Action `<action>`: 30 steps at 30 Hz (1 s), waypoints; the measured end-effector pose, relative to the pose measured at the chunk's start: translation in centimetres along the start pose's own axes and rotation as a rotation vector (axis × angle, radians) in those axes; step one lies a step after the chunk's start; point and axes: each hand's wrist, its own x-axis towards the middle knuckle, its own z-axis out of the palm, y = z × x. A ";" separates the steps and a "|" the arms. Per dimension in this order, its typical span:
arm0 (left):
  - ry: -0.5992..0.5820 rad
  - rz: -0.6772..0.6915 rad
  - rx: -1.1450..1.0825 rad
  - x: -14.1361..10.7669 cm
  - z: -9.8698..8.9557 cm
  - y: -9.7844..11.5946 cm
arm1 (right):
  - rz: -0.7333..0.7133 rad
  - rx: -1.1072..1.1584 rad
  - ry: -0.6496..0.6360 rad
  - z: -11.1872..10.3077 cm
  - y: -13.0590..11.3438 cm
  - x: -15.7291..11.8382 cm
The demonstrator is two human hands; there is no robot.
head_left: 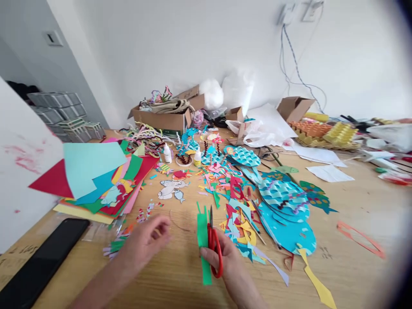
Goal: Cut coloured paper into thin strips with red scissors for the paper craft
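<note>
My right hand (227, 257) grips a pair of red-handled scissors (219, 262) and, under the thumb, a strip of green paper (202, 236). The scissors' dark blades point away from me along the strip's right side. Thin cut slits show at the far end of the green strip. My left hand (154, 238) hovers to the left of the strip, its fingers loosely curled and apart from the thumb, with nothing visible in them. Small coloured paper snippets (146, 212) and a bundle of cut paper strips (117, 244) lie beside it.
A stack of coloured paper (93, 171) and a black phone (45, 257) lie on the left. Paper scraps (241, 227) and blue paper fish (286, 227) spread to the right. Glue bottles (167, 153), a cardboard box (161, 119) and egg trays (322, 133) stand farther back.
</note>
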 end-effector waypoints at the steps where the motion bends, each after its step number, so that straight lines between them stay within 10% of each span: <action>1: 0.094 -0.051 0.102 -0.5 -1.9 -1.3 | 0.002 -0.007 0.015 -0.1 0.1 0.0; 6: 0.360 -0.229 0.696 -4.9 -11.0 -10.1 | 0.029 -0.068 0.093 0.0 0.1 -0.2; 11: 0.321 -0.331 0.858 -8.5 -13.7 -15.4 | 0.033 -0.145 0.138 0.2 0.2 -0.3; 30: 0.305 -0.300 0.814 -7.8 -13.2 -13.7 | 0.012 -0.213 0.140 0.0 0.2 -0.6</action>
